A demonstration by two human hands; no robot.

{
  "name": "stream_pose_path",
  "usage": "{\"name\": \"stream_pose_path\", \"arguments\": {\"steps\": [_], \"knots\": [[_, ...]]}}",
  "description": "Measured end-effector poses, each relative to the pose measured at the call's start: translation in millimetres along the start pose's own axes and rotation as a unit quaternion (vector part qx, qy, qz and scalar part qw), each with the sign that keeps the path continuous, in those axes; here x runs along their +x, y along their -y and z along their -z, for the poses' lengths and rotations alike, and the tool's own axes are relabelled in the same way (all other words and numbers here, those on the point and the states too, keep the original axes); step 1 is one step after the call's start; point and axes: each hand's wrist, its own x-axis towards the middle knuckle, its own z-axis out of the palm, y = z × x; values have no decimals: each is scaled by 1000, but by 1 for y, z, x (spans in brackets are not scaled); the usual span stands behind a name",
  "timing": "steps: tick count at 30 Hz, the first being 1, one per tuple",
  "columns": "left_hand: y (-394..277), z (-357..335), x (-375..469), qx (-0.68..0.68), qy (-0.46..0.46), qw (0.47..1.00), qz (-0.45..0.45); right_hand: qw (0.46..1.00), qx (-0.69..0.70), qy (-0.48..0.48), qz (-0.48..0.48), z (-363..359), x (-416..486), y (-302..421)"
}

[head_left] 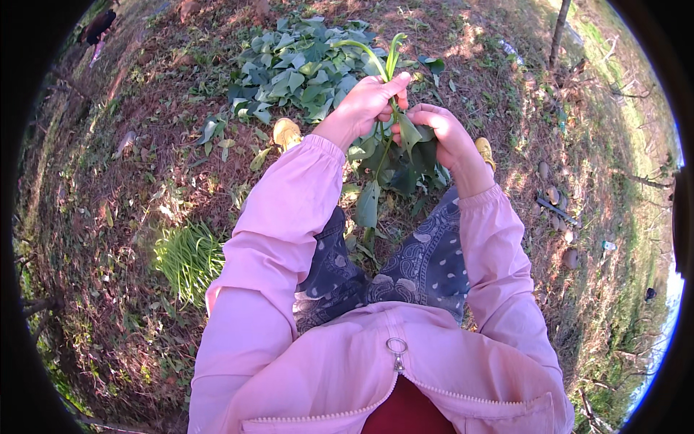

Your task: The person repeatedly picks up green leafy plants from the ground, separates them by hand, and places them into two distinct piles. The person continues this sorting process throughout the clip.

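Observation:
My left hand (371,100) grips a few pale green leaf stalks (391,62), whose bare, curved ends stick up past the thumb. Just below and to the right, my right hand (439,133) has its fingers closed at a broad green leaf (407,133) on the same stalks. More dark leaves hang under both hands, and one long leaf (368,203) dangles between my knees. Beyond the hands, a heap of broad green leaves (295,81) lies on the ground. Part of the right fingertips is hidden by leaf.
A bundle of thin green stalks (190,263) lies on the ground at my left. My yellow shoes (287,133) flank the hanging leaves. Stones (552,194) and a dark flat strip (557,210) lie to the right, near a thin tree trunk (559,35). Another person (99,27) is far off, upper left.

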Motion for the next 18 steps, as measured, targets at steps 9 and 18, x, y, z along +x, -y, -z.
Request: {"name": "stream_pose_path", "arguments": {"steps": [9,18], "knots": [[-2,-6,-2,49,-55,996,-45,989,-121,-78,-10,-5,5,2],[1,10,4,-30,18,997,-68,951,-248,-131,132,1,21,-4]]}}
